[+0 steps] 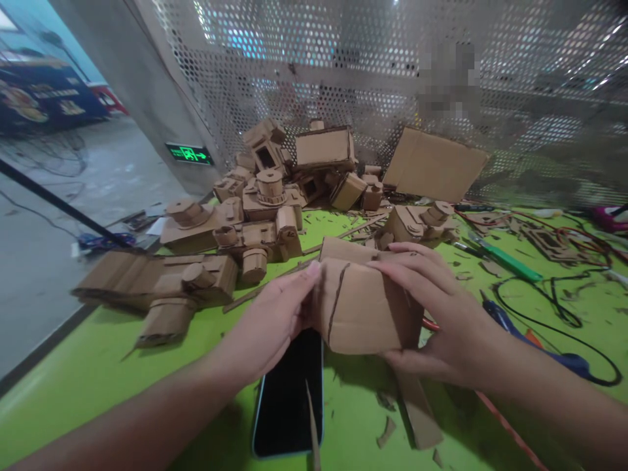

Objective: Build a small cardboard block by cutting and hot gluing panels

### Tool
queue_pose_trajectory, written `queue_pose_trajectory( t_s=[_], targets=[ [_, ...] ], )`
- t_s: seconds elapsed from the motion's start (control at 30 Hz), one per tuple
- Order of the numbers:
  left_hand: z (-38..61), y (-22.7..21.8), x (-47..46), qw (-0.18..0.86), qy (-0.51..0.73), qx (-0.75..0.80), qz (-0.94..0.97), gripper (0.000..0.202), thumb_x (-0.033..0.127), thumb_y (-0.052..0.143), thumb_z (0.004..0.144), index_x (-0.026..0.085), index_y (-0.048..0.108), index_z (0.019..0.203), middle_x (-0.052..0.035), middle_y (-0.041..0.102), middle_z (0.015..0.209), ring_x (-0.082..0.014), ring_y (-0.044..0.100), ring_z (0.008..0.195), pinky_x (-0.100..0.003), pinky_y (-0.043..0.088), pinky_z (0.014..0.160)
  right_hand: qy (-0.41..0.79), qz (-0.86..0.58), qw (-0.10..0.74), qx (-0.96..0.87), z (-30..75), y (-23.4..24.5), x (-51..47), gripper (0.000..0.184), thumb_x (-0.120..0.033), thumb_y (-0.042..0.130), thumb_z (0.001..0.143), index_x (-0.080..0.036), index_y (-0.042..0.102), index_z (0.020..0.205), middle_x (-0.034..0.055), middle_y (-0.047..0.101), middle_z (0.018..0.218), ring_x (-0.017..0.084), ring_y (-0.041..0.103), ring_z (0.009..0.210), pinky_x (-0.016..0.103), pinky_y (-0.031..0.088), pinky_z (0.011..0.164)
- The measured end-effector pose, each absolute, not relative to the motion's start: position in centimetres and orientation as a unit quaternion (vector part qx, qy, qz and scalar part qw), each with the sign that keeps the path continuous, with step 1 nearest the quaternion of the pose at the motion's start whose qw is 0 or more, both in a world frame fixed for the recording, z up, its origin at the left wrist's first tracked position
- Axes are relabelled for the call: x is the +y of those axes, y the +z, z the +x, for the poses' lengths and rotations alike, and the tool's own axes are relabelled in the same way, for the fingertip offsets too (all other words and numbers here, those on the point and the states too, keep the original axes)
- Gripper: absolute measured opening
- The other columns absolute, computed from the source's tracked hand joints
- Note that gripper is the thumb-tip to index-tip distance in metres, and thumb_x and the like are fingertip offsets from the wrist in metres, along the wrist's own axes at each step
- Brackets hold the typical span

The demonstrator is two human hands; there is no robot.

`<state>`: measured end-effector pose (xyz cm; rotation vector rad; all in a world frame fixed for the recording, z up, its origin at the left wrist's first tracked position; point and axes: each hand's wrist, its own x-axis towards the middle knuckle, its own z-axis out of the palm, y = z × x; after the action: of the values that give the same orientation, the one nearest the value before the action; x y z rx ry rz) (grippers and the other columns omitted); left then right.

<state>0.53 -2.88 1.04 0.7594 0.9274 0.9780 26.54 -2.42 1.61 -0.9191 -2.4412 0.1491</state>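
Holding cardboard box (pixel 367 304) at frame centre: pinching left edge with left hand (pixel 289 301), cupping right side with half-open right hand (pixel 444 311). Seemingly walled already; showing no cylinder yet, unlike cardboard models (pixel 252 235) at centre left.

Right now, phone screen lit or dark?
Dark. The phone shows plain black, no glow or icons; its far end is hidden by the left hand and cardboard box.
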Motion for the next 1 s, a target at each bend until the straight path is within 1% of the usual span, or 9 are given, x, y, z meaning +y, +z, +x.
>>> queue_pose_trajectory(
  t_s=[0.07, 0.17, 0.3, 0.4, 0.57, 0.7, 0.83, 0.9, 1.0],
  targets=[
    [0.2, 1.0, -3.3, 0.712, 0.425, 0.384, 0.405, 0.064, 0.048, 0.093, 0.085, 0.019, 0.073, 0.139, -0.0136, 0.08, 0.138, -0.0338, 0.075, 0.126, -0.037, 0.062, 0.102, 0.02, -0.331, 0.253, -0.909, 26.4, 1.6, -2.5, 0.097, -0.033, 0.091, 0.079, -0.026, 0.042, 0.163, 0.0164, 0.06, 0.154, 0.044, 0.038, 0.157, 0.07, 0.035, 0.13],
    [0.1, 1.2, -4.0, 0.689, 0.382, 0.4, 0.468, 0.099, 0.023, 0.105, 0.068, 0.027, 0.056, 0.154, -0.0117, 0.07, 0.154, -0.037, 0.067, 0.14, -0.041, 0.059, 0.111, 0.007, -0.306, 0.234, -0.923, 26.7, 2.0, -2.7, 0.1, -0.056, 0.09, 0.085, -0.027, 0.041, 0.167, 0.0186, 0.044, 0.171, 0.046, 0.029, 0.165, 0.071, 0.033, 0.132],
    [0.2, 1.3, -4.5, 0.632, 0.394, 0.447, 0.495, 0.093, 0.02, 0.101, 0.071, 0.027, 0.056, 0.152, -0.0128, 0.069, 0.153, -0.0399, 0.065, 0.142, -0.045, 0.057, 0.114, 0.043, -0.367, 0.285, -0.884, 27.8, 2.7, -3.1, 0.12, -0.067, 0.091, 0.08, -0.029, 0.028, 0.176, 0.0159, 0.024, 0.184, 0.046, 0.026, 0.168, 0.069, 0.034, 0.133],
    [0.1, 1.0, -4.6, 0.631, 0.407, 0.427, 0.504, 0.103, 0.019, 0.104, 0.065, 0.029, 0.054, 0.155, -0.013, 0.068, 0.156, -0.0422, 0.063, 0.145, -0.044, 0.057, 0.115, 0.145, -0.425, 0.332, -0.829, 28.7, 2.9, -3.1, 0.121, -0.06, 0.093, 0.081, -0.035, 0.024, 0.177, 0.0124, 0.033, 0.182, 0.044, 0.036, 0.165, 0.066, 0.043, 0.128],
    [0.2, 1.2, -4.9, 0.642, 0.423, 0.41, 0.491, 0.103, 0.02, 0.106, 0.062, 0.029, 0.057, 0.152, -0.0126, 0.069, 0.154, -0.0421, 0.062, 0.146, -0.04, 0.058, 0.114, 0.299, -0.412, 0.334, -0.793, 29.4, 2.4, -3.4, 0.106, -0.05, 0.091, 0.088, -0.04, 0.029, 0.174, 0.008, 0.054, 0.172, 0.037, 0.055, 0.155, 0.047, 0.064, 0.111],
    [1.0, 1.8, -4.9, 0.653, 0.432, 0.441, 0.44, 0.095, 0.028, 0.106, 0.063, 0.026, 0.059, 0.145, -0.0139, 0.073, 0.149, -0.0401, 0.067, 0.14, -0.041, 0.06, 0.11, 0.185, -0.476, 0.315, -0.8, 29.0, 2.3, -4.1, 0.098, -0.053, 0.077, 0.099, -0.036, 0.021, 0.177, 0.0118, 0.042, 0.179, 0.039, 0.051, 0.157, 0.058, 0.059, 0.116],
    [1.4, 0.9, -4.6, 0.672, 0.429, 0.442, 0.412, 0.083, 0.045, 0.102, 0.072, 0.024, 0.062, 0.142, -0.0148, 0.075, 0.146, -0.0369, 0.072, 0.134, -0.039, 0.062, 0.105, -0.005, -0.425, 0.239, -0.873, 27.2, 2.5, -4.8, 0.118, -0.066, 0.083, 0.088, -0.024, 0.019, 0.178, 0.0183, 0.03, 0.183, 0.048, 0.029, 0.167, 0.073, 0.04, 0.128],
    [1.3, 0.0, -4.4, 0.689, 0.439, 0.419, 0.396, 0.082, 0.054, 0.097, 0.077, 0.025, 0.063, 0.146, -0.0134, 0.073, 0.151, -0.0369, 0.067, 0.14, -0.04, 0.06, 0.109, -0.033, -0.374, 0.213, -0.902, 26.3, 2.7, -4.8, 0.111, -0.053, 0.087, 0.086, -0.017, 0.029, 0.174, 0.0224, 0.042, 0.175, 0.049, 0.027, 0.167, 0.073, 0.034, 0.132],
    [1.3, -1.0, -4.1, 0.736, 0.444, 0.403, 0.314, 0.072, 0.07, 0.075, 0.093, 0.023, 0.068, 0.146, -0.0127, 0.075, 0.147, -0.0377, 0.064, 0.144, -0.043, 0.06, 0.111, -0.01, -0.372, 0.245, -0.895, 25.5, 2.8, -4.4, 0.091, -0.022, 0.082, 0.079, -0.017, 0.042, 0.161, 0.0211, 0.06, 0.155, 0.044, 0.04, 0.159, 0.067, 0.034, 0.134]
  ],
)
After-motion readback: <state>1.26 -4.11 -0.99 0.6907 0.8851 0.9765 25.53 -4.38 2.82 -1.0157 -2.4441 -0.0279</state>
